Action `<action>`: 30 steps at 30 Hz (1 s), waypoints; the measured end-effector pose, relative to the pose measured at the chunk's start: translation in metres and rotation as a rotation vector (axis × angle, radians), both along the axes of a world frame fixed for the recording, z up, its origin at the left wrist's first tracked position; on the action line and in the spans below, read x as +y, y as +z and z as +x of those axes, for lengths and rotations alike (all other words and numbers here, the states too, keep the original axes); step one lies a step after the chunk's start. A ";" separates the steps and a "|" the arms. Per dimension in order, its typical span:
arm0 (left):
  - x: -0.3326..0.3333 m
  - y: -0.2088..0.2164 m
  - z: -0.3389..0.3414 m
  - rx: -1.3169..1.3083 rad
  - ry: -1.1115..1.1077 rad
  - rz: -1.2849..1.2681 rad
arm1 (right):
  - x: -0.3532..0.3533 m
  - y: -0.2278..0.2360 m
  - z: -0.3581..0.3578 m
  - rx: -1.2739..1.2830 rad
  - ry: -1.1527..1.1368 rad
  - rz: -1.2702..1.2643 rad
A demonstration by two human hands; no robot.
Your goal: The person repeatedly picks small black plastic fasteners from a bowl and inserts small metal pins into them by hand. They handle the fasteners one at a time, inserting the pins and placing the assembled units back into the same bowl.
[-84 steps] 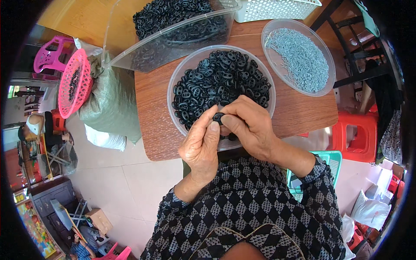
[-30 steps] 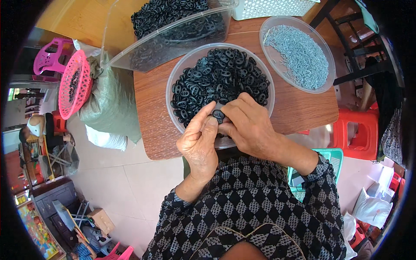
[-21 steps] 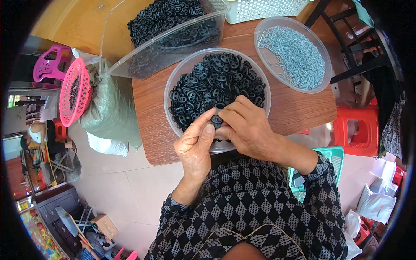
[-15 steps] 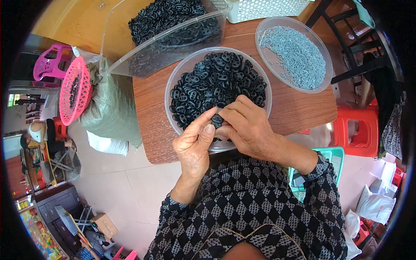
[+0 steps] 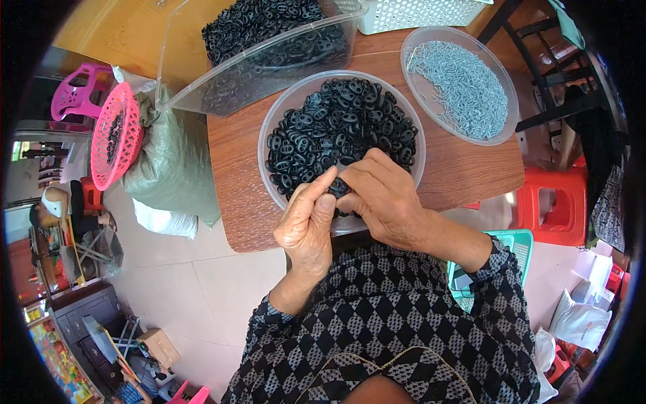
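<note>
My left hand (image 5: 308,222) and my right hand (image 5: 385,195) meet over the near edge of a round clear plastic bowl (image 5: 264,145). Pinched between the fingertips of both is a small black two-holed plastic piece (image 5: 339,188), partly covered by the fingers. Many similar black pieces (image 5: 340,121) are heaped in the bowl. To the right, a shallow round tray (image 5: 426,94) carries a pile of small silvery screws (image 5: 464,84). Whether a screw is in my fingers cannot be seen.
Behind the bowl, a large clear bin (image 5: 235,64) contains more black pieces, beside a white perforated basket (image 5: 417,15). A pink basket (image 5: 101,161) and a green sack (image 5: 171,168) stand left of the wooden table (image 5: 242,209). Red stools (image 5: 562,209) and a green basket (image 5: 518,246) are at right.
My left hand has turned and shifted slightly right, closer to my right hand, and the fingers now cover more of the black piece. The whole view has moved slightly.
</note>
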State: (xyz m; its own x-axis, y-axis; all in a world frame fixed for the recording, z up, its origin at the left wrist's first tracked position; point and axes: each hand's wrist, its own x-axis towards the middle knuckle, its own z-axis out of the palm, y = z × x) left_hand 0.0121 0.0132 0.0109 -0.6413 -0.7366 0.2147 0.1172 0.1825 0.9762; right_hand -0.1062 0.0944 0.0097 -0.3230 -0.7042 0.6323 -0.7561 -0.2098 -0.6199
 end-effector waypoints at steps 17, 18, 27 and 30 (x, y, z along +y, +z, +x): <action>0.008 -0.006 -0.001 0.066 0.070 -0.030 | -0.001 -0.002 0.001 0.061 0.031 -0.095; 0.007 -0.005 0.000 0.045 0.035 0.014 | -0.002 -0.003 0.001 0.055 0.018 -0.120; 0.007 0.009 -0.011 0.136 -0.033 0.265 | -0.002 0.014 -0.012 0.144 0.002 -0.098; 0.005 0.005 -0.012 0.053 0.010 0.156 | -0.004 0.009 -0.012 0.203 -0.013 -0.113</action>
State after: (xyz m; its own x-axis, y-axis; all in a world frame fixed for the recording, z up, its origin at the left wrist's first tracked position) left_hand -0.0004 0.0185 0.0162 -0.6242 -0.7703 0.1308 0.1685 0.0307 0.9852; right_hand -0.1186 0.0905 0.0187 -0.1892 -0.6220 0.7598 -0.8661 -0.2588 -0.4276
